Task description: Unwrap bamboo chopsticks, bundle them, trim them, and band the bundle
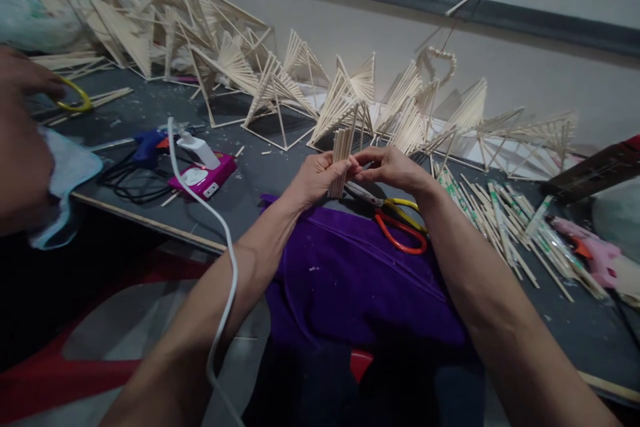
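Note:
Upright over the table edge is a bundle of thin wooden sticks (pixel 342 153), gripped between the thumb and fingers of my left hand (pixel 320 175). My right hand (pixel 389 167) comes in from the other side, its fingers bent and closed at the bundle's right edge, close to my left fingertips. Part of the sticks is covered by the fingers. Just below my right hand lie scissors (pixel 400 227) with one red and one yellow handle, partly on a purple cloth (pixel 350 267).
Stick-built twisted frames (pixel 280 100) line the wall. Loose and wrapped sticks (pixel 505 227) and a pink glue gun (pixel 595 253) lie to the right. A pink power strip (pixel 205 177), white cable (pixel 227 240) and blue glue gun (pixel 147 147) are left. Another person's hand (pixel 35 77) holds yellow-handled scissors.

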The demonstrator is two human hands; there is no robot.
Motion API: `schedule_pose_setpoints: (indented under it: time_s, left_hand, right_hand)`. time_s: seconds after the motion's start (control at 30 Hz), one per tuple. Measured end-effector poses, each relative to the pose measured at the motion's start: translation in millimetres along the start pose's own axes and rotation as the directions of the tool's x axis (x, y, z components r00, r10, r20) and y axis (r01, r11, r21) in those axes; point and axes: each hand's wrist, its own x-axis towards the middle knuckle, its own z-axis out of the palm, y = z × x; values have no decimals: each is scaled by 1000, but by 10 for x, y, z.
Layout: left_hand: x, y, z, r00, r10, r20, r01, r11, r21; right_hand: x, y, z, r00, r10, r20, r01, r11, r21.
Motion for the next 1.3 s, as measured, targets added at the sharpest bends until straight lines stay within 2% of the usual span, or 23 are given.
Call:
schedule_pose_setpoints:
  time_s: [0.1,0.2,0.3,0.4,0.47,0.73,0.83,0.93,1.03,1.13,1.23,1.3]
  left_hand:
    - [3,-11,-17,1000,21,-12,-21,999,39]
    - [1,-7,-8,1000,-6,-20,5,999,-40]
    - [-8,15,10,998,-66,-10,65,993,-101]
    - [-17,42,13,997,-79,7,79,993,-92]
    - [-18,58,8,998,-67,19,69,995,-72]
    - [18,51,-36,994,-67,91,73,995,-61]
    - [38,66,-24,990,-71,125,80,994,-73]
    - [63,172,34,993,-77,88,86,990,-112]
    - [92,339,101,993,-110,34,115,950,-291]
    - [122,458,149,979,-201,-10,175,876,-450]
    - [148,455,205,965,-261,-17,218,837,-502]
    - [160,402,267,965,-260,-11,218,830,-513]
  right_hand:
    - [-24,-94,33,999,-49,-17,50,997,61]
    - [-33,-200,95,986,-134,-98,140,988,66]
    - [-13,-283,172,960,-198,-196,196,980,-29]
    - [26,-313,238,928,-275,-251,254,961,-114]
    - [52,-303,265,915,-305,-264,280,951,-130]
    - [83,-247,270,926,-308,-219,285,950,-130]
    - [55,-313,254,935,-263,-238,229,960,-162]
    - [-2,-447,214,931,-216,-294,179,973,-148]
    - [-82,-560,133,893,-170,-417,164,985,-52]
    - [-185,-552,64,874,-22,-485,77,993,93]
    - [-321,-440,87,916,194,-352,-123,969,213]
    - [-418,-355,163,929,284,-238,-225,942,248]
